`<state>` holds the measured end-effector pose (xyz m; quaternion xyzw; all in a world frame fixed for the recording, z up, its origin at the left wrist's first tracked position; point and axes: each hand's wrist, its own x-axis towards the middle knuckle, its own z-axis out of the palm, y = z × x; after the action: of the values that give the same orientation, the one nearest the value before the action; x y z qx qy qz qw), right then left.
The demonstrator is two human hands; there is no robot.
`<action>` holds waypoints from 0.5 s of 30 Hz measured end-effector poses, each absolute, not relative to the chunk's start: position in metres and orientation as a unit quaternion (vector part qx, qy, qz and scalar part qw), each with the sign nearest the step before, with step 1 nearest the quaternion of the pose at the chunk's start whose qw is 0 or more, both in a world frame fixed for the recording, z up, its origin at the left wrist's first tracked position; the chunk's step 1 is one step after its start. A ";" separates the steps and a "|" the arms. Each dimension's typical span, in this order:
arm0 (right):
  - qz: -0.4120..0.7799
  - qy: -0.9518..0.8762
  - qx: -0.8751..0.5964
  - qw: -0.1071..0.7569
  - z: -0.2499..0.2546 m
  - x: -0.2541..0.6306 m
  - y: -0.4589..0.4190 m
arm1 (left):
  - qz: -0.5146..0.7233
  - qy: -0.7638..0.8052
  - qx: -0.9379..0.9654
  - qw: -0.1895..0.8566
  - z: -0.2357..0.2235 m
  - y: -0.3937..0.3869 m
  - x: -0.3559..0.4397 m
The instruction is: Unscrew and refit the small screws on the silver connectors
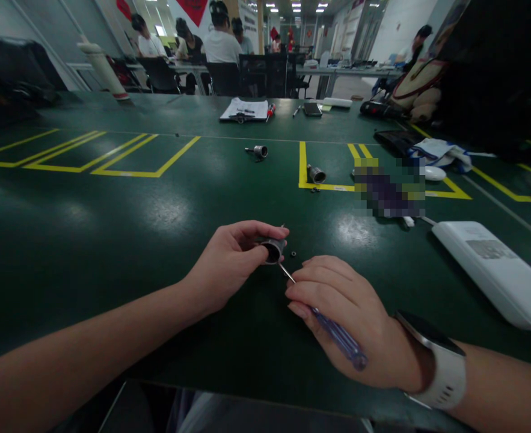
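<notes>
My left hand [229, 261] grips a hollow metal cylinder [273, 251] between thumb and fingers, its dark opening turned towards me. In my right hand [346, 300] is a screwdriver [337, 337] with a clear bluish handle, the fingers wrapped round it. The screwdriver's thin shaft points up and left, its tip at the cylinder's lower right rim; whether the tip touches a screw is hidden. Just right of the cylinder a small dark ring-like part [293, 254] lies on the green table [134, 264].
Similar metal cylinders [317, 174] [260, 151] lie farther back, near yellow tape lines. To the right is a white power bank [491, 270] with a cable leading to a blurred object [389, 189]. Papers [245, 109] and a cloth [445, 153] lie towards the back. Several people sit beyond.
</notes>
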<state>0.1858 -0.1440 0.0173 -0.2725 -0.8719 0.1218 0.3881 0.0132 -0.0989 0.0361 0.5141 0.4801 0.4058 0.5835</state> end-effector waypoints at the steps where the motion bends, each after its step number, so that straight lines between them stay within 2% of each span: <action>1: 0.125 -0.873 -0.275 0.383 0.017 0.186 -0.144 | 0.405 0.480 0.516 0.583 0.036 -0.099 0.013; 5: 0.143 -0.872 -0.281 0.375 0.016 0.186 -0.144 | 0.399 0.482 0.519 0.582 0.036 -0.099 0.013; 8: 0.197 -0.833 -0.286 0.432 0.018 0.189 -0.144 | 0.400 0.477 0.521 0.584 0.036 -0.098 0.011; 12: 0.360 -0.659 -0.346 0.563 0.014 0.194 -0.135 | 0.404 0.476 0.524 0.579 0.036 -0.094 0.008; 15: 0.509 -0.549 -0.387 0.539 0.005 0.196 -0.124 | 0.420 0.470 0.506 0.588 0.038 -0.093 0.007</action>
<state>0.1959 -0.1240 0.0053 -0.3867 -0.5489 0.5088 0.5387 0.0067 -0.0929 0.0377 0.5062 0.4704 0.4205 0.5880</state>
